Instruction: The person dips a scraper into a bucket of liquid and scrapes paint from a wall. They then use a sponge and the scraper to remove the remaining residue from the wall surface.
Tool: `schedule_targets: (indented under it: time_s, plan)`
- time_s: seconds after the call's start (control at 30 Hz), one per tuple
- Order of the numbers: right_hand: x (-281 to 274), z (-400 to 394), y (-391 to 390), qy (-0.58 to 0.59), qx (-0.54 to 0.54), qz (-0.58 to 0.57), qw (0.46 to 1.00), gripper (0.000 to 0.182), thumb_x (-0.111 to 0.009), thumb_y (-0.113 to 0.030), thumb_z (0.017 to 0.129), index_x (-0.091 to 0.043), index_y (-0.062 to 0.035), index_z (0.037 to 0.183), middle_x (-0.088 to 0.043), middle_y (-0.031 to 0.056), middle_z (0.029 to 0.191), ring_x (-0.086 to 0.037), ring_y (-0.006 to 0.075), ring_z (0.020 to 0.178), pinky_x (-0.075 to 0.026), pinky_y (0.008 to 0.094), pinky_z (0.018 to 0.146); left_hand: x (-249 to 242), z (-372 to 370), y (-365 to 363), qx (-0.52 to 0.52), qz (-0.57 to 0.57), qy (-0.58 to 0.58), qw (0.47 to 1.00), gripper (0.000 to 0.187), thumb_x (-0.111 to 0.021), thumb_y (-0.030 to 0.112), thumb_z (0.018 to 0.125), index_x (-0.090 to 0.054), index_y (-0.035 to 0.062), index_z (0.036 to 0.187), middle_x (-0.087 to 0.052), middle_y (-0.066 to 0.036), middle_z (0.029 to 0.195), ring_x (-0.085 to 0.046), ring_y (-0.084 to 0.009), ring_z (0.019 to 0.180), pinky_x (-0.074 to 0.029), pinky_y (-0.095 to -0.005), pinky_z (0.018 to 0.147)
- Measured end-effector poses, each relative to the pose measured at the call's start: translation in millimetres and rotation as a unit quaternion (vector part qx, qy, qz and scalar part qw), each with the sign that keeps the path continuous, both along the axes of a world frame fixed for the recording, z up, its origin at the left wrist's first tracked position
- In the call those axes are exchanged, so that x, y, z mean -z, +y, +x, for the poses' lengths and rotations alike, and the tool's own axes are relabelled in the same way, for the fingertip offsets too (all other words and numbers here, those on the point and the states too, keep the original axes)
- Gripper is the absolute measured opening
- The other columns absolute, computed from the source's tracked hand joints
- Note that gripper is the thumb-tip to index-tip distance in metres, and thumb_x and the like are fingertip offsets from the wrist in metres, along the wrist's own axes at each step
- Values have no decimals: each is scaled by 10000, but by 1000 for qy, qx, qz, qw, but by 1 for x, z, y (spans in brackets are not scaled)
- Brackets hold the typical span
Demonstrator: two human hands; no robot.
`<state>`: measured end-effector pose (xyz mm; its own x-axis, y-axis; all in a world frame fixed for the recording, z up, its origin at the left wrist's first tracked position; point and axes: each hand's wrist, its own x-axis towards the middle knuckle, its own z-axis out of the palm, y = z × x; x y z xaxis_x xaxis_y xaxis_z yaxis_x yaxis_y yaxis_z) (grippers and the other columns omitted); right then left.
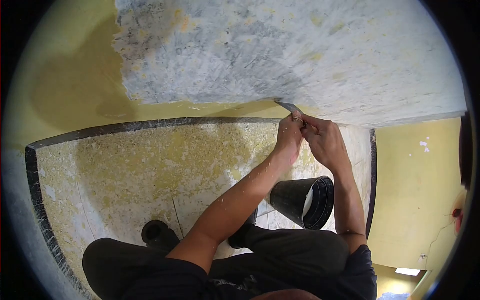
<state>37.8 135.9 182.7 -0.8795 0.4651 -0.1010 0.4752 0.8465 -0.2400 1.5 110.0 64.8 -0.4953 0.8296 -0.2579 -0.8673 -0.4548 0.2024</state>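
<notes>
A scraper (288,106) with a flat dark blade meets the wall low down, at the lower edge of the stripped grey-white patch (240,55). My left hand (290,134) is closed around its handle. Close beside it, my right hand (325,142) is also closed on the handle, which the fingers mostly hide. Remaining yellow paint (215,108) runs in a strip below the bare patch, just above the dark skirting border (150,125).
A black bucket (295,196) with something white inside stands between my forearms, by my legs. Yellow and white paint flakes (150,165) cover the tiled floor. At the right are another yellow wall (410,195) and a red object with a cord (457,214).
</notes>
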Motion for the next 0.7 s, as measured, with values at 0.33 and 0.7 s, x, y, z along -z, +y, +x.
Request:
schedule_targets:
  time_s: [0.33, 0.7]
  plan:
    - [4, 5, -2, 12, 15, -18, 1000, 376, -553, -102, 762, -623, 0, 1117, -584, 264, 724, -608, 288, 642, -470, 357, 669, -3, 1, -5, 5, 4, -6, 1000, 197, -397, 107, 982, -529, 70, 841, -538, 5, 778, -525, -81, 662, -450, -222, 577]
    - [2, 6, -12, 13, -16, 13, 1000, 352, -532, -112, 790, -619, 14, 1107, -569, 245, 692, -582, 243, 597, -464, 340, 635, -9, -1, -12, -26, -12, -44, 999, 220, -399, 151, 996, -550, 75, 855, -545, -10, 779, -507, -92, 689, -444, -239, 620]
